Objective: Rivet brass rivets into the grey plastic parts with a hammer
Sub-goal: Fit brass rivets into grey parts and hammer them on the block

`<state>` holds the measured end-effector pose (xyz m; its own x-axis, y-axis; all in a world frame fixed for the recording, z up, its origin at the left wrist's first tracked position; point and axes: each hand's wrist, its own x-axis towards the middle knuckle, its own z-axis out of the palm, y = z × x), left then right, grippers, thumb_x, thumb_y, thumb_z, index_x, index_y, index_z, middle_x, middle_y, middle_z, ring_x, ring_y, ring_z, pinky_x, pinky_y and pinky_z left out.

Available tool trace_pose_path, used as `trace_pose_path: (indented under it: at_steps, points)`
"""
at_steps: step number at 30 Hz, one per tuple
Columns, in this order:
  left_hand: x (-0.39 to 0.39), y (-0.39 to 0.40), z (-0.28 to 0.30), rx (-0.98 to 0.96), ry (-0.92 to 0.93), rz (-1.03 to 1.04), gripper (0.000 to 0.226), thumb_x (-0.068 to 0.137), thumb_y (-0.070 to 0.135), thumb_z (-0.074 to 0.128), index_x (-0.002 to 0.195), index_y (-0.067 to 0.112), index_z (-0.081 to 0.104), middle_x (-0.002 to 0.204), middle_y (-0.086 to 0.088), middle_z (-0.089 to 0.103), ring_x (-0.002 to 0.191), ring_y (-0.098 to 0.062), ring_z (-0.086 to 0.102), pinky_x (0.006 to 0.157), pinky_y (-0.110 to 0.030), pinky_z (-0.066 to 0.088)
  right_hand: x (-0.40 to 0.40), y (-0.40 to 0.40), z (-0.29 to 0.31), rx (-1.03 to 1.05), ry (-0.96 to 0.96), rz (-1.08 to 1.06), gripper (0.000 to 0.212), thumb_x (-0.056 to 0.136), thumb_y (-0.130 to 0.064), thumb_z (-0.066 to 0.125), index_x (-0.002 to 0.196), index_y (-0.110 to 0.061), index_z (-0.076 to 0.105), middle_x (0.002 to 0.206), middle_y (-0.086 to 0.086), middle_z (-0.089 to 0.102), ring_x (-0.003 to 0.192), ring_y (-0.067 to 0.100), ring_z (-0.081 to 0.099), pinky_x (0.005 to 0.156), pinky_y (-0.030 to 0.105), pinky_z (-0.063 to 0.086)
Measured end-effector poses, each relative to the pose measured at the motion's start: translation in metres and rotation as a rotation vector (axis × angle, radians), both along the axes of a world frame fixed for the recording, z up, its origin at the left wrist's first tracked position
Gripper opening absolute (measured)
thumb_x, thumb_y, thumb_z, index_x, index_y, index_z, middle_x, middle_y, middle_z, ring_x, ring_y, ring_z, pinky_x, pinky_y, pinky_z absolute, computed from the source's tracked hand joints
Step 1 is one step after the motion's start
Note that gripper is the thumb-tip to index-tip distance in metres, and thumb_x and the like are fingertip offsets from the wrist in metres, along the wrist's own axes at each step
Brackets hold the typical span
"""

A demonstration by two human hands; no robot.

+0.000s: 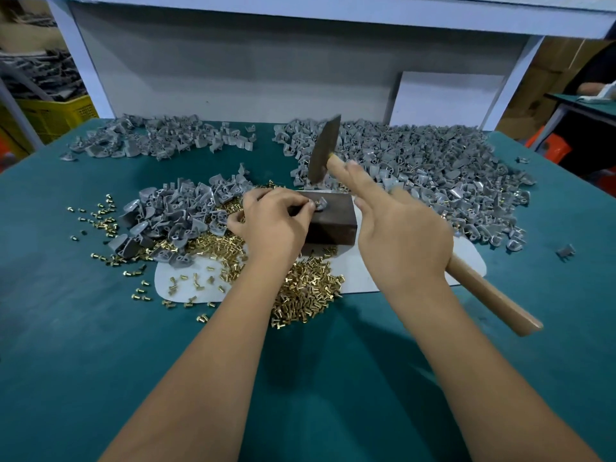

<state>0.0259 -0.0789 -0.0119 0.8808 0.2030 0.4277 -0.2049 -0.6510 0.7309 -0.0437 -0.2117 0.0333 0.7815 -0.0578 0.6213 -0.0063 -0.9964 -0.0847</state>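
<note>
A dark metal block (pixel 328 221) lies on a white sheet (pixel 363 278) in the middle of the green table. On the block's top sits one grey plastic part (pixel 321 204), pinched at its left side by my left hand (pixel 271 221). My right hand (pixel 400 235) grips the wooden handle of a hammer (pixel 325 151), index finger stretched along the handle. The dark hammer head hangs raised above the block, blurred. Loose brass rivets (pixel 306 291) lie heaped in front of the block, under my left wrist.
A heap of grey plastic parts (pixel 176 215) lies left of the block, a big pile (pixel 433 168) at the right back, another pile (pixel 160 138) at the left back. A white panel (pixel 233 68) closes the table's rear. Yellow crates (pixel 50 118) stand far left.
</note>
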Motion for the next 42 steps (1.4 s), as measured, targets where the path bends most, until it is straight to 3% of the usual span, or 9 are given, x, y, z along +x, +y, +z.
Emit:
trace_pose_path:
  at_steps: [3,7,11,17,22,29,36,39,42]
  points:
    - [-0.002,0.000,0.002,-0.029,0.021,-0.019,0.011,0.089,0.031,0.069,0.093,0.026,0.078,0.104,0.014,0.070,0.126,-0.015,0.041,0.109,-0.048,0.027,0.004,-0.002,-0.008,-0.042,0.045,-0.014,0.059,0.092,-0.022,0.058,0.135,-0.055,0.037,0.076,0.004,0.062,0.054,0.027,0.047,0.045,0.024,0.009]
    - [-0.001,-0.002,0.001,-0.012,0.025,0.017,0.012,0.089,0.033,0.068,0.093,0.027,0.078,0.105,0.015,0.070,0.128,-0.014,0.039,0.110,-0.048,0.026,0.001,0.001,-0.007,0.021,-0.053,-0.003,0.062,0.077,-0.012,0.076,0.128,-0.041,0.057,0.060,0.007,0.056,0.044,0.028,0.047,0.047,0.019,0.012]
    - [-0.002,0.000,0.001,-0.045,0.049,-0.034,0.009,0.089,0.030,0.069,0.092,0.028,0.077,0.106,0.014,0.069,0.127,-0.018,0.038,0.109,-0.050,0.027,0.006,-0.008,-0.013,-0.027,0.091,-0.020,0.057,0.094,-0.026,0.053,0.138,-0.055,0.031,0.077,0.001,0.058,0.056,0.025,0.045,0.043,0.025,0.013]
    - [0.000,0.000,0.002,0.021,0.166,-0.017,0.009,0.092,0.042,0.062,0.089,0.040,0.071,0.114,0.023,0.062,0.128,-0.017,0.031,0.097,-0.042,0.019,0.014,-0.025,-0.020,0.100,0.046,-0.071,0.050,0.100,-0.025,0.044,0.141,-0.047,0.028,0.087,0.006,0.051,0.049,0.019,0.034,0.043,0.025,0.015]
    - [0.000,0.004,0.004,-0.165,0.203,-0.124,0.024,0.091,0.035,0.065,0.069,0.044,0.060,0.098,0.027,0.056,0.124,-0.016,0.030,0.103,-0.042,0.022,0.020,-0.047,-0.026,0.172,0.160,-0.204,0.044,0.100,-0.025,0.040,0.140,-0.043,0.033,0.111,0.014,0.052,0.059,0.025,0.042,0.046,0.028,0.019]
    - [-0.003,0.004,0.006,-0.210,0.246,-0.127,0.018,0.091,0.038,0.065,0.073,0.042,0.064,0.094,0.035,0.053,0.123,-0.011,0.028,0.087,-0.033,0.014,0.025,-0.053,-0.037,0.230,0.279,-0.210,0.013,0.098,-0.027,0.040,0.099,-0.020,0.051,0.082,0.006,0.059,0.068,0.027,0.043,0.050,0.031,0.023]
    - [-0.005,0.006,0.003,-0.085,0.184,-0.141,0.015,0.090,0.042,0.064,0.075,0.045,0.063,0.100,0.029,0.056,0.124,-0.016,0.028,0.090,-0.035,0.018,0.023,-0.050,-0.032,0.082,0.324,-0.267,0.025,0.092,-0.034,0.051,0.096,-0.015,0.068,0.106,0.013,0.059,0.093,0.032,0.046,0.076,0.038,0.037]
    - [-0.004,0.007,0.004,-0.017,0.170,-0.133,0.009,0.090,0.043,0.065,0.081,0.043,0.064,0.105,0.025,0.055,0.126,-0.019,0.028,0.089,-0.035,0.015,0.030,-0.035,-0.023,0.134,0.053,-0.079,0.023,0.091,-0.029,0.058,0.104,-0.015,0.071,0.110,0.009,0.054,0.103,0.029,0.043,0.085,0.035,0.033]
    - [-0.002,0.008,0.005,0.043,0.147,-0.125,0.006,0.089,0.042,0.065,0.084,0.043,0.065,0.107,0.024,0.056,0.127,-0.019,0.028,0.091,-0.036,0.015,0.050,-0.009,-0.014,0.376,0.102,0.247,0.017,0.092,-0.023,0.058,0.100,-0.020,0.072,0.100,-0.001,0.060,0.100,0.018,0.048,0.081,0.027,0.032]
